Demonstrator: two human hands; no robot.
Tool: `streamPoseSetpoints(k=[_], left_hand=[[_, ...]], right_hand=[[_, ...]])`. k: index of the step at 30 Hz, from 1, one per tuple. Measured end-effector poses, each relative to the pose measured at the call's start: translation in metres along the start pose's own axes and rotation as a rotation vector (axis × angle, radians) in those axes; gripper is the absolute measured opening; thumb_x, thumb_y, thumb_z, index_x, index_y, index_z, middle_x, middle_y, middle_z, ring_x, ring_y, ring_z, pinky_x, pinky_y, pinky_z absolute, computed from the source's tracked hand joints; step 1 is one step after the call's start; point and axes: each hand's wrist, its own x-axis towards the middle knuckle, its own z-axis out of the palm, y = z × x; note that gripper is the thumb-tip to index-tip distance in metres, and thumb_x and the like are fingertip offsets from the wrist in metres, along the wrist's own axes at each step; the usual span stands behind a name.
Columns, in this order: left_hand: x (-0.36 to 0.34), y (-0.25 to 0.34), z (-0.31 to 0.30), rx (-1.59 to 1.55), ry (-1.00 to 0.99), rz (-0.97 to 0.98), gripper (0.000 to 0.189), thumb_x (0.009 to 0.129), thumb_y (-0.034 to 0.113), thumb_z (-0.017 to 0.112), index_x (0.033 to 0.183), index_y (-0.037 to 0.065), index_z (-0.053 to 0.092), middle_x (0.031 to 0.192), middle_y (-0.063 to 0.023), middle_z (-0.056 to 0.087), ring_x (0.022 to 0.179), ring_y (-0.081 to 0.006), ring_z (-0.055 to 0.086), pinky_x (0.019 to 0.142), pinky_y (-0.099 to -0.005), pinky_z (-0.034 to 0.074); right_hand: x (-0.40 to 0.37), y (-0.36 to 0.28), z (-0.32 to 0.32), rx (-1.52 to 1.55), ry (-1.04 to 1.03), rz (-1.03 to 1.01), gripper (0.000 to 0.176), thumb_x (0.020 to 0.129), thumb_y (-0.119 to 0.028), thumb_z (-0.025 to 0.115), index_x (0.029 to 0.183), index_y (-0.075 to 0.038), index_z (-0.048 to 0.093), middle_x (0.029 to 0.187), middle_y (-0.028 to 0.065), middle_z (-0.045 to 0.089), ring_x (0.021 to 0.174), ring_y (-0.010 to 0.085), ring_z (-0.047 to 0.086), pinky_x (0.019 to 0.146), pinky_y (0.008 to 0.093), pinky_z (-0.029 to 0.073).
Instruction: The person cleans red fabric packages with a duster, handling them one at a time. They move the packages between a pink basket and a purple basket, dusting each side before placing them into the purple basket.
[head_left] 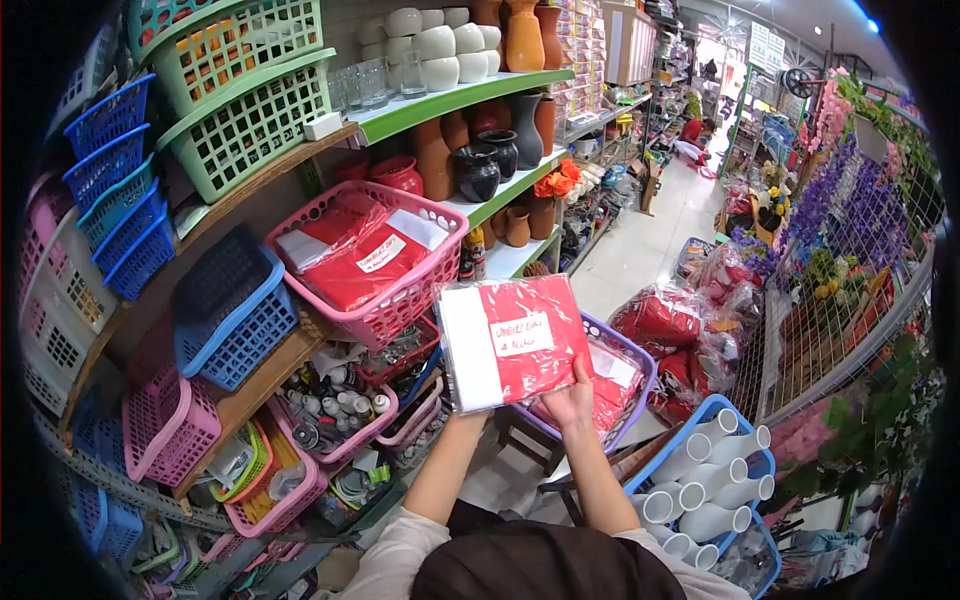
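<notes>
Both my hands hold up a clear plastic packet of folded red-and-white cloth (545, 367) with a handwritten white label. My right hand (571, 398) grips its lower right edge, thumb on the front. My left hand (470, 416) supports it from beneath at the lower left; its fingers are hidden behind the packet. Just behind the packet, a purple basket (645, 385) holds more red-and-white packets (612, 372). Similar packets (365, 250) fill a pink basket (385, 312) on the shelf to the left.
A blue basket (640, 478) of white vases (712, 478) stands at the right. Bagged red items (660, 318) lie on the aisle floor. Stacked baskets (250, 130) and pots (480, 172) line the left shelves. A wire rack (835, 330) with artificial flowers borders the right. Another person (692, 135) is far down the aisle.
</notes>
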Motion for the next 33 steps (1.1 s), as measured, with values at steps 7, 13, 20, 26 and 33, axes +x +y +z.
streamPoseSetpoints(k=[7, 13, 20, 26, 33], left_hand=[[0.017, 0.007, -0.012, -0.429, -0.127, -0.418, 0.075, 0.083, 0.06, 0.036, 0.135, 0.006, 0.024, 0.136, -0.0127, 0.031, 0.122, -0.0295, 0.034, 0.101, -0.0412, 0.027], [0.013, -0.007, -0.014, 0.044, -0.048, -0.503, 0.072, 0.078, 0.062, 0.044, 0.136, 0.025, 0.023, 0.141, -0.0071, 0.024, 0.126, -0.0289, 0.028, 0.093, -0.0616, 0.024], [0.0, -0.033, 0.008, -0.253, 0.156, -0.43, 0.086, 0.071, 0.073, 0.04, 0.129, 0.01, 0.033, 0.118, -0.0081, 0.048, 0.108, -0.0261, 0.048, 0.094, -0.042, 0.035], [-0.002, -0.034, -0.041, -0.259, 0.136, -0.267, 0.078, 0.076, 0.069, 0.036, 0.127, 0.01, 0.035, 0.124, -0.0093, 0.043, 0.112, -0.0277, 0.044, 0.094, -0.0455, 0.036], [-0.026, -0.028, -0.072, -0.466, -0.007, -0.313, 0.072, 0.081, 0.061, 0.04, 0.131, 0.011, 0.03, 0.131, -0.011, 0.036, 0.12, -0.0299, 0.037, 0.098, -0.0493, 0.032]], right_hand=[[-0.011, -0.05, 0.024, -0.014, -0.082, -0.205, 0.049, 0.09, -0.034, 0.04, 0.127, -0.003, 0.036, 0.131, 0.0143, 0.039, 0.122, 0.03, 0.036, 0.104, 0.047, 0.023], [-0.025, -0.046, 0.053, -0.201, -0.208, -0.29, 0.055, 0.089, -0.039, 0.042, 0.131, -0.004, 0.032, 0.134, 0.0117, 0.037, 0.124, 0.0262, 0.034, 0.105, 0.0433, 0.023], [-0.014, 0.008, 0.003, -1.342, -0.174, -0.041, 0.055, 0.08, -0.038, 0.059, 0.124, -0.008, 0.044, 0.125, 0.0112, 0.046, 0.116, 0.0196, 0.042, 0.092, 0.031, 0.035], [-0.014, -0.016, 0.007, -1.513, -0.395, 0.122, 0.054, 0.077, -0.013, 0.059, 0.128, -0.006, 0.04, 0.127, 0.0128, 0.045, 0.118, 0.024, 0.041, 0.101, 0.0366, 0.03], [0.038, -0.047, -0.176, -1.64, 0.505, -0.505, 0.046, 0.073, -0.011, 0.056, 0.116, -0.001, 0.046, 0.097, 0.019, 0.058, 0.092, 0.0326, 0.056, 0.083, 0.0397, 0.042]])
